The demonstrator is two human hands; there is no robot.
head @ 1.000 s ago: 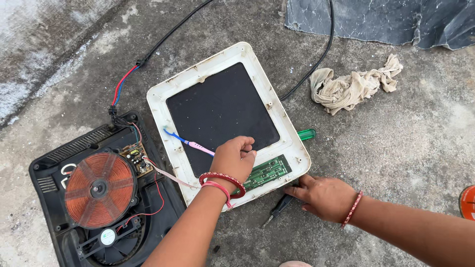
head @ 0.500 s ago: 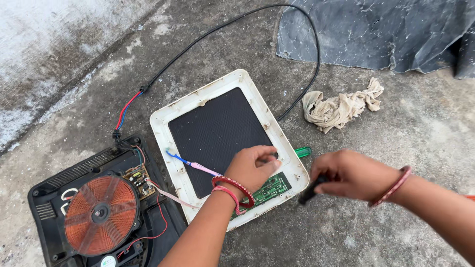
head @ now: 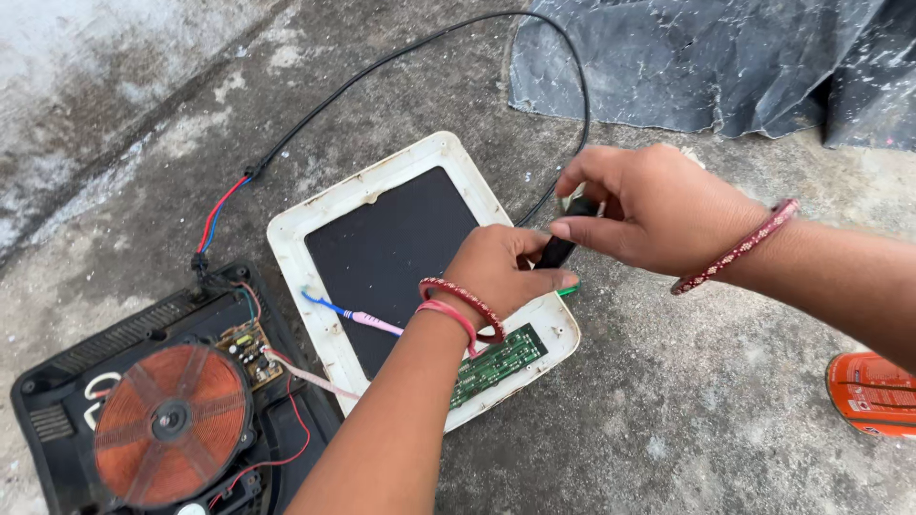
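Observation:
A white top panel point(head: 296, 238) with a black glass centre lies upside down on the concrete, a green circuit board point(head: 496, 360) at its near edge. My left hand point(head: 496, 272) rests on the panel beside that board, fingers curled around the lower end of a black-handled tool point(head: 561, 250). My right hand point(head: 654, 205) grips the tool's upper end from above, over the panel's right edge. A small green item point(head: 570, 290) lies just under the hands. Blue and pink wires point(head: 355, 316) cross the glass.
The black cooker base point(head: 57, 420) with its copper coil point(head: 172, 424) sits at lower left, wired to the panel. A black power cord point(head: 382, 67) loops across the concrete. A dark tarp point(head: 706, 67) lies at the top right, and an orange object point(head: 873, 393) at the right edge.
My right hand has lifted the black tool off the ground and carried it up to the panel's right edge, meeting my left hand. The view has moved closer.

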